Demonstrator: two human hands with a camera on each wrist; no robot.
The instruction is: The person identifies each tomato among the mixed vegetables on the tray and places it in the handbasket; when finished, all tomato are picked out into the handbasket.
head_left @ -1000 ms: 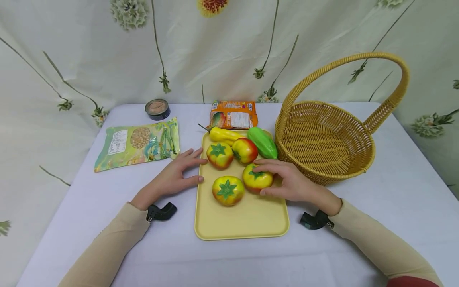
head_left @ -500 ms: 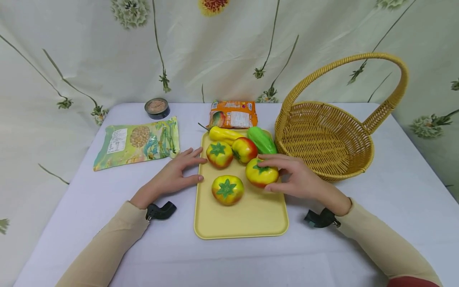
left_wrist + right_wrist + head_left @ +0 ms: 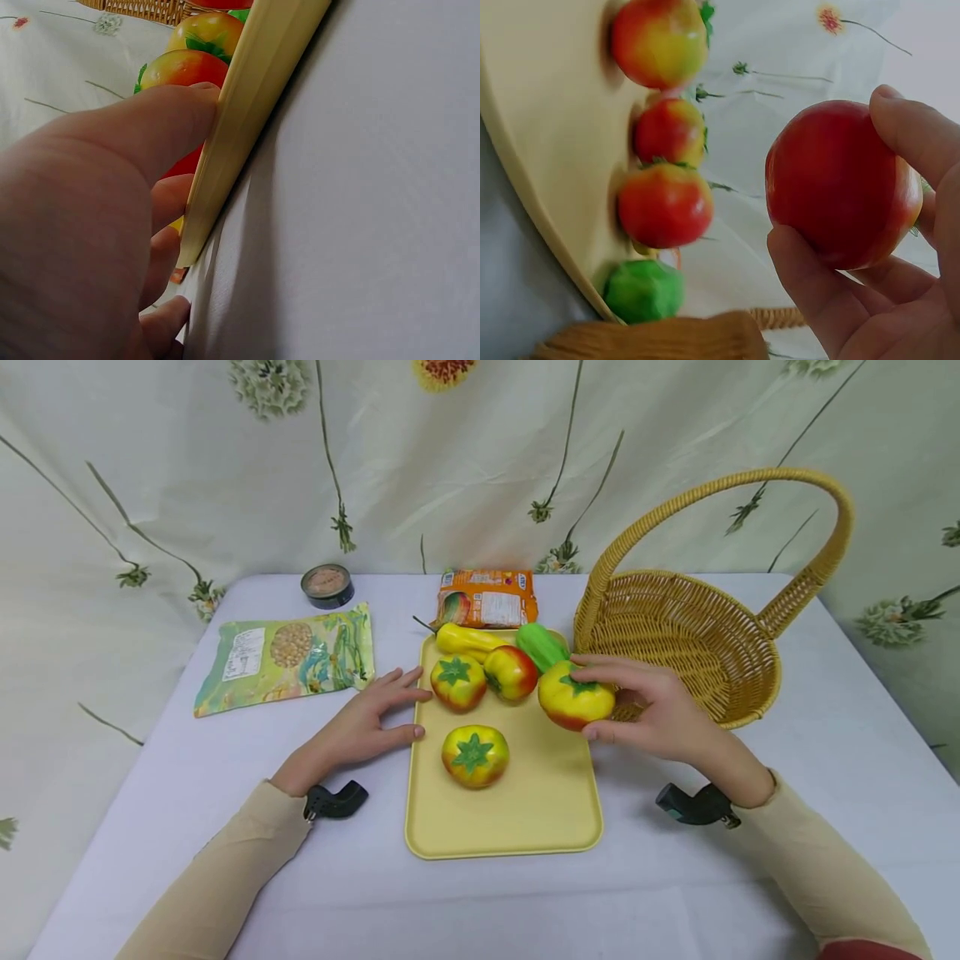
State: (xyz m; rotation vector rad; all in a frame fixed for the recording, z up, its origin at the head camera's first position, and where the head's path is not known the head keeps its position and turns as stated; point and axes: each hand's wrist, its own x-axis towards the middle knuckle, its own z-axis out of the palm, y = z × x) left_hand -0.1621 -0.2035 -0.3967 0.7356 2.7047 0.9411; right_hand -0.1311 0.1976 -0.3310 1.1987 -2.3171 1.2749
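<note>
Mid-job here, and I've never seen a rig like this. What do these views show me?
There is no machine here, just a person working bare-handed. The wide view comes from a head-worn camera looking forward and down; the close-ups come from the black camera worn at each wrist. The right grip holds a yellow-and-red fruit off the tray; the left grip touches the tray's left edge. On the tray lie two similar fruits, a redder one, a yellow pepper and a green vegetable. Around it, on the white cloth, are a wicker basket, an orange packet, a green bag and an open tin.
</note>
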